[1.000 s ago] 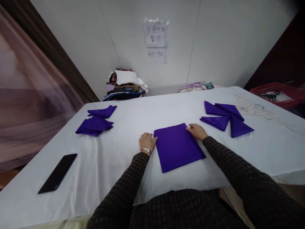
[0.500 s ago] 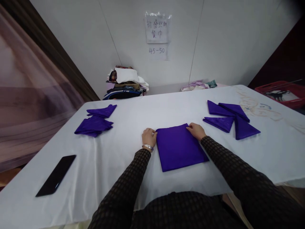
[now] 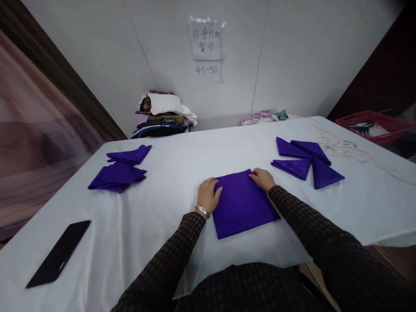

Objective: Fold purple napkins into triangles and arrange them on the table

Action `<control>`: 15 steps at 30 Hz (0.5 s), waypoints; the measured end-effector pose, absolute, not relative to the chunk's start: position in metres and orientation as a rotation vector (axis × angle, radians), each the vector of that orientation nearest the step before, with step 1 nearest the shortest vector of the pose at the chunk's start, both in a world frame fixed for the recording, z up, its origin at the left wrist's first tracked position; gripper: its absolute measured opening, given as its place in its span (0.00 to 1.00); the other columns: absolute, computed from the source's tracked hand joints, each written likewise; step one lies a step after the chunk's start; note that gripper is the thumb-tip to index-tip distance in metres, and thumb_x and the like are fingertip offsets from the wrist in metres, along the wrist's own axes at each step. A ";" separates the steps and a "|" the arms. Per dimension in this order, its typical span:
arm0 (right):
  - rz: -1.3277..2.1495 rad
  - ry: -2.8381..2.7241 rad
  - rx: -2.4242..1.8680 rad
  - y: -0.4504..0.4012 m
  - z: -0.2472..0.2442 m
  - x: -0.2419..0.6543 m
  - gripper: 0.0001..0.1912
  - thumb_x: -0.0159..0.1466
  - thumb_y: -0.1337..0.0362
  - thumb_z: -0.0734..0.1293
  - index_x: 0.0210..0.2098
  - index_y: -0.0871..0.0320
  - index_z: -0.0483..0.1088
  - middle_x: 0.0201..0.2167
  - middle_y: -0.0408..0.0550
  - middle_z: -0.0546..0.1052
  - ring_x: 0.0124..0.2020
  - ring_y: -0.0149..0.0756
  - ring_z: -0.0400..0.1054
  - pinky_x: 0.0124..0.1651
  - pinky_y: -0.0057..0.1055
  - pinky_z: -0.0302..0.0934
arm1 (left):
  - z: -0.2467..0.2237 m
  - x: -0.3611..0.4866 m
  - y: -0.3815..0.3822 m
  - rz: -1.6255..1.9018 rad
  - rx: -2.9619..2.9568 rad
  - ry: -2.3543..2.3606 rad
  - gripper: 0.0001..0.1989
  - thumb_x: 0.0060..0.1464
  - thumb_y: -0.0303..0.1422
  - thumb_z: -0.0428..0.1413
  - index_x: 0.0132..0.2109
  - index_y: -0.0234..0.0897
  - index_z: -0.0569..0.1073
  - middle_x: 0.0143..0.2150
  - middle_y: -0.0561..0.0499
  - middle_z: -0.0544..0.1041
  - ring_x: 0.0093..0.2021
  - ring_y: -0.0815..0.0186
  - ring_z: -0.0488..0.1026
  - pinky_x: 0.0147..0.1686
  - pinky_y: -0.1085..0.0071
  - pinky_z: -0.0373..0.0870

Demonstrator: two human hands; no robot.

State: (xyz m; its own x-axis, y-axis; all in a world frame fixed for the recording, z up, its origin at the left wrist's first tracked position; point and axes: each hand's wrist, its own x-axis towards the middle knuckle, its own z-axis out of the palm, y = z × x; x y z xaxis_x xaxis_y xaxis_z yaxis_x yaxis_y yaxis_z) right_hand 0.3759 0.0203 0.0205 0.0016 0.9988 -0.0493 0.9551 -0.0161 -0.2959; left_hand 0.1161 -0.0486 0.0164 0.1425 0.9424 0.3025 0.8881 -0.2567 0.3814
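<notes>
A purple napkin (image 3: pixel 244 204), folded to a square, lies flat on the white tablecloth in front of me. My left hand (image 3: pixel 208 196) rests at its far left corner, thumb apart from the fingers and touching the cloth's edge. At the far right corner my right hand (image 3: pixel 262 178) pinches the napkin between thumb and fingers. Several purple napkins folded into triangles (image 3: pixel 326 173) lie to the right, some overlapping. To the left is a loose heap of crumpled purple napkins (image 3: pixel 118 175).
A flat black slab (image 3: pixel 60 253), perhaps a phone, lies on the tablecloth (image 3: pixel 156 242) at the near left. Stacked clothes (image 3: pixel 165 115) and more fabric (image 3: pixel 261 117) are against the wall behind. A red basket (image 3: pixel 373 128) stands at the far right.
My left hand has loosened its pinch on the far left corner, its thumb and fingers now spread over the edge. My right hand stays at its corner. The view has shifted slightly right.
</notes>
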 end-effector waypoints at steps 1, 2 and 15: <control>0.362 -2.077 -2.088 0.021 0.021 0.376 0.12 0.62 0.56 0.61 0.36 0.56 0.71 0.36 0.48 0.77 0.38 0.38 0.69 0.33 0.29 0.54 | 0.015 0.121 -0.054 0.683 2.385 1.737 0.19 0.58 0.40 0.48 0.53 0.37 0.68 0.59 0.45 0.66 0.59 0.59 0.60 0.59 0.59 0.54; 0.355 -2.086 -2.086 0.021 0.021 0.377 0.12 0.62 0.56 0.61 0.36 0.57 0.71 0.36 0.49 0.77 0.38 0.38 0.69 0.33 0.29 0.54 | 0.012 0.124 -0.059 0.596 2.449 1.671 0.22 0.58 0.42 0.47 0.56 0.36 0.66 0.61 0.44 0.63 0.62 0.58 0.56 0.60 0.57 0.51; 0.305 -2.664 -1.172 -0.032 0.033 0.312 0.33 0.65 0.48 0.54 0.62 0.62 0.52 0.64 0.57 0.54 0.65 0.44 0.43 0.63 0.45 0.37 | 0.002 0.131 -0.063 0.222 2.478 1.766 0.33 0.58 0.48 0.41 0.63 0.30 0.57 0.66 0.40 0.52 0.66 0.54 0.45 0.62 0.54 0.44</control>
